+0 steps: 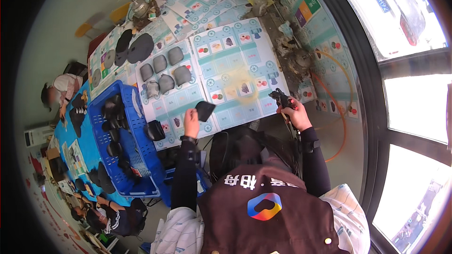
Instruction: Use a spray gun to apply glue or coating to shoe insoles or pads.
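My left hand (190, 123) pinches the edge of a black, flat, rounded-corner leather-like piece (205, 111) just over the near edge of the table (228, 118). My right hand (299, 115) is wrapped around a dark spray gun (281, 98), whose nozzle end points left over the table's right edge. Several dark grey, cup-like pieces (166, 83) lie in rows on the printed table covering, left of centre. Another black piece (154, 130) sits at the left edge, beside the crate. A yellowish stain (242, 84) marks the covering between the rows and the spray gun.
A blue plastic crate (123, 178) with black pieces stands left. Flat black round pieces (140, 48) and a metal pot (140, 7) lie farther back. An orange hose (346, 129) loops at right by the window. Co-workers (120, 216) sit along a blue table (84, 153).
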A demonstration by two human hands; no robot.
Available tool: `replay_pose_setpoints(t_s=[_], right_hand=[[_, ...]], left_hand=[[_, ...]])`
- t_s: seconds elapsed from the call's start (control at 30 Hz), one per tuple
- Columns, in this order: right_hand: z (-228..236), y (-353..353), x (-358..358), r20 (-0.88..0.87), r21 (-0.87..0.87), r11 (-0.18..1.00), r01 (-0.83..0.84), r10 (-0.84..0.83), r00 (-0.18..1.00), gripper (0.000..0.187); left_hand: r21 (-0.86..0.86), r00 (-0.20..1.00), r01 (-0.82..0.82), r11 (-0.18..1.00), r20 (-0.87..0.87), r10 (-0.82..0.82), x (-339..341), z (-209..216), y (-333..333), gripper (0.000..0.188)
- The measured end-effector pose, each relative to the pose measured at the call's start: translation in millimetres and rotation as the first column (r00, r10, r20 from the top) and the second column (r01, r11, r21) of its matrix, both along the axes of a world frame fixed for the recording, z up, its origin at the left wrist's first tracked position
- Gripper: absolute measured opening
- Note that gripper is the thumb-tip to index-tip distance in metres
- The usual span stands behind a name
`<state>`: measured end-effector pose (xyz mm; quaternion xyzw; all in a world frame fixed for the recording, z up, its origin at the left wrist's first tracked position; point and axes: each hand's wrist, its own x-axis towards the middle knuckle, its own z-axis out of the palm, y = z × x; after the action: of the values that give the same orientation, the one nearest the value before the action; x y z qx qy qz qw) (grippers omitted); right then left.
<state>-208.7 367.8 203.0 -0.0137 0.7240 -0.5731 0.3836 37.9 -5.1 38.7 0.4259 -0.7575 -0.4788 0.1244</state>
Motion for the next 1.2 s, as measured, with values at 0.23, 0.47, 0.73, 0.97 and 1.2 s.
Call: replay_pose_setpoints(t_s=[0.23,0.47,0.73,0.97,1.2], right_hand=[[-28.1,18.4,-7.2,0.006,0.072,0.997,0.011,-0.012,1.000,0.028],[-25.6,4.3,-6.8,0.004,0.109,0.994,0.008,-0.008,1.000,0.032],[-34.6,-16.8,-12.1,0.022,0.155,0.986,-0.059,0.056,0.998,0.031],[-40.9,-59.0,-24.3,0.128,0.096,0.991,-0.090,0.077,0.989,0.028],[-39.7,-87.6,-48.9,0.095,0.201,0.979,-0.015,-0.005,0.995,0.018]], left_hand=[[0.166,1.000,-0.001,0.986,-0.001,0.001,-145.1,-42.4,77.7,0.042],[0.172,0.950,0.309,0.935,-0.101,-0.295,-179.7,-61.5,95.5,0.069],[0.162,0.958,0.270,0.949,0.055,-0.281,-187.5,-21.1,105.9,0.070],[-0.152,0.978,0.097,0.984,0.196,-0.066,-66.2,-28.2,23.9,0.039],[-0.210,0.744,0.100,0.973,0.665,0.067,105.9,-48.7,-49.4,0.051]])
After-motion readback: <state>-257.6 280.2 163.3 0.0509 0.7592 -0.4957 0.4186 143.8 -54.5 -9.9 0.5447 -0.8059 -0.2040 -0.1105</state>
